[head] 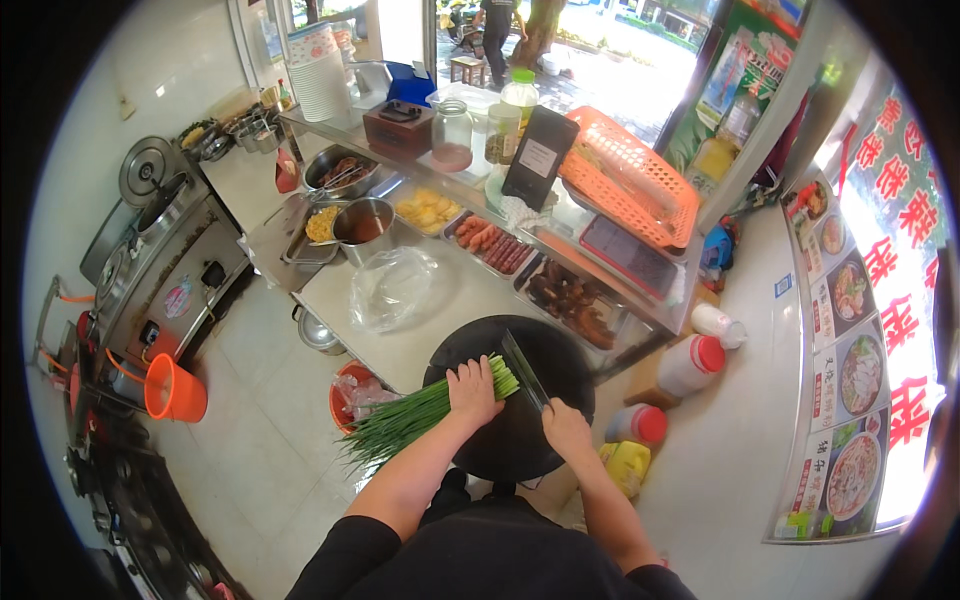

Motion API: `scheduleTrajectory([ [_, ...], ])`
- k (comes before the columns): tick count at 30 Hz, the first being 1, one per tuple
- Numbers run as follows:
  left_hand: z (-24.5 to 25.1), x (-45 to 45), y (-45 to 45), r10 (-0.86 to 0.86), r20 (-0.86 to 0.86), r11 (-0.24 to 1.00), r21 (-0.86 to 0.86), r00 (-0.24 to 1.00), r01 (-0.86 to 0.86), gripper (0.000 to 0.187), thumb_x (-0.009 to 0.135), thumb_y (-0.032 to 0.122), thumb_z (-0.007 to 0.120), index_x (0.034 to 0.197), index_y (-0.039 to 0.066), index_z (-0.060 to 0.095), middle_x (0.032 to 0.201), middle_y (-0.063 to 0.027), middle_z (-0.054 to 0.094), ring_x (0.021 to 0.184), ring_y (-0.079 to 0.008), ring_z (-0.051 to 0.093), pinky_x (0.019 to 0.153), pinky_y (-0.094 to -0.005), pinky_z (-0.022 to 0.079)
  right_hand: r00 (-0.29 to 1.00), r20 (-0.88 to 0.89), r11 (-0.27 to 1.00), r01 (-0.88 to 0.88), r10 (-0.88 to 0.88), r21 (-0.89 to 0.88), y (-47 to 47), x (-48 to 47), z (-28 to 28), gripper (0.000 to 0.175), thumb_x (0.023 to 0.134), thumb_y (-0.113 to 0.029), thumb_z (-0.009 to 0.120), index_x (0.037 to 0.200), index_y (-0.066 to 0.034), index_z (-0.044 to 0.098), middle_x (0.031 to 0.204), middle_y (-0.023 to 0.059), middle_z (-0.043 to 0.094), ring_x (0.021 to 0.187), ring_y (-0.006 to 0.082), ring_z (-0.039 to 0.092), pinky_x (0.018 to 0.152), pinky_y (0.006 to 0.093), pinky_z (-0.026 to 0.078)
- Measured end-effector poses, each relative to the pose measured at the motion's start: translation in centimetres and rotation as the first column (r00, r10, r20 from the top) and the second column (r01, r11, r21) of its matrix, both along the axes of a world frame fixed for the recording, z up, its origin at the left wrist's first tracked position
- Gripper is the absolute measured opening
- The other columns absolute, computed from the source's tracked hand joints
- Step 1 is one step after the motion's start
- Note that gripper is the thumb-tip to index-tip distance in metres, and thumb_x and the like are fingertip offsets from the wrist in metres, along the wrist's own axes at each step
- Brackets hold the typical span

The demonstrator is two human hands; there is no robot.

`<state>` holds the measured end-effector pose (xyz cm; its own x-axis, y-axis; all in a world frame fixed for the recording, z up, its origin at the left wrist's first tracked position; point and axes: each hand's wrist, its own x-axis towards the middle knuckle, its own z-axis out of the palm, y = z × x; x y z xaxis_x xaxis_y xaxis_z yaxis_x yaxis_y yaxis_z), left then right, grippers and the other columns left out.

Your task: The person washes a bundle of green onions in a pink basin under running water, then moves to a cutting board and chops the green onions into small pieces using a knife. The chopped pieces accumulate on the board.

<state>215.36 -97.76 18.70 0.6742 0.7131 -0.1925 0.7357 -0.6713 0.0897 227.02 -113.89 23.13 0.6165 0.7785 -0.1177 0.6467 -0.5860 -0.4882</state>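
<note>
A large bunch of long green chives or scallions (409, 416) lies across a round black chopping block (495, 446). Pressing down on the bunch near its pale cut ends is my left hand (474, 391). The leafy tips hang past the block's left edge. My right hand (566, 429) grips the handle of a kitchen cleaver (526, 371). Its blade stands on edge over the block, just right of the stem ends, with a narrow gap between. The handle itself is mostly hidden by my fingers.
A clear plastic bag (394, 289) rests on the counter (322, 289). Trays of sausages (489, 244) and dark braised meat (570, 300) border the block's far side. An orange bucket (175, 388) stands on the floor at left. Outside, a person (499, 34) is visible.
</note>
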Motion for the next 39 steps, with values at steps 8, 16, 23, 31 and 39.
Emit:
scheduleTrajectory([
  [8, 0.1, 0.2, 0.1, -0.002, -0.052, 1.000, -0.023, 0.999, 0.001, 0.108, 0.076, 0.057, 0.077, 0.154, 0.001, 0.027, 0.146, -0.0182, 0.044, 0.135, -0.0350, 0.041, 0.113, -0.0586, 0.030, 0.999, -0.026, 0.992, 0.035, -0.032, 0.122, -0.6, -0.8, 2.4, 0.024, 0.099, -0.028, 0.052, 0.103, -0.0060, 0.062, 0.092, 0.0234, 0.069, 0.088, 0.0459, 0.065, 0.076, 0.0557, 0.051],
  [16, 0.6, 0.5, 0.3, -0.013, -0.083, 0.996, -0.086, 0.996, 0.006, 0.107, 0.077, 0.057, 0.076, 0.154, 0.002, 0.027, 0.146, -0.0174, 0.042, 0.136, -0.0342, 0.039, 0.112, -0.0578, 0.030, 0.999, -0.015, 0.999, -0.029, 0.030, 0.042, -1.0, -0.6, 2.1, 0.024, 0.099, -0.027, 0.052, 0.102, -0.0061, 0.062, 0.089, 0.0233, 0.069, 0.085, 0.0459, 0.066, 0.074, 0.0558, 0.051],
  [23, -0.3, 0.1, -0.1, -0.024, -0.014, 0.996, 0.085, 1.000, 0.025, 0.103, 0.072, 0.057, 0.079, 0.147, 0.001, 0.036, 0.126, -0.0116, 0.051, 0.118, -0.0281, 0.049, 0.100, -0.0500, 0.038, 0.999, -0.024, 0.998, -0.048, 0.049, 0.046, -1.1, -0.9, 2.8, 0.025, 0.100, -0.028, 0.050, 0.104, -0.0055, 0.060, 0.091, 0.0238, 0.069, 0.087, 0.0458, 0.066, 0.076, 0.0561, 0.051],
  [31, 0.1, 0.3, 0.0, -0.020, -0.039, 0.997, 0.079, 0.999, 0.023, 0.100, 0.073, 0.057, 0.078, 0.146, 0.002, 0.037, 0.127, -0.0110, 0.050, 0.119, -0.0274, 0.048, 0.099, -0.0483, 0.038, 0.997, -0.003, 0.993, -0.077, 0.077, -0.090, -0.3, -1.2, 2.8, 0.025, 0.102, -0.028, 0.046, 0.102, -0.0052, 0.056, 0.091, 0.0237, 0.070, 0.086, 0.0466, 0.067, 0.076, 0.0574, 0.052],
  [39, 0.6, 0.4, 0.0, -0.023, -0.062, 0.999, 0.037, 0.998, 0.025, 0.098, 0.074, 0.057, 0.077, 0.146, 0.004, 0.038, 0.129, -0.0103, 0.049, 0.121, -0.0273, 0.047, 0.098, -0.0477, 0.037, 0.996, -0.040, 0.977, -0.085, 0.078, -0.197, 1.2, -2.3, 2.3, 0.025, 0.102, -0.027, 0.045, 0.100, -0.0032, 0.053, 0.090, 0.0268, 0.069, 0.087, 0.0481, 0.066, 0.077, 0.0578, 0.052],
])
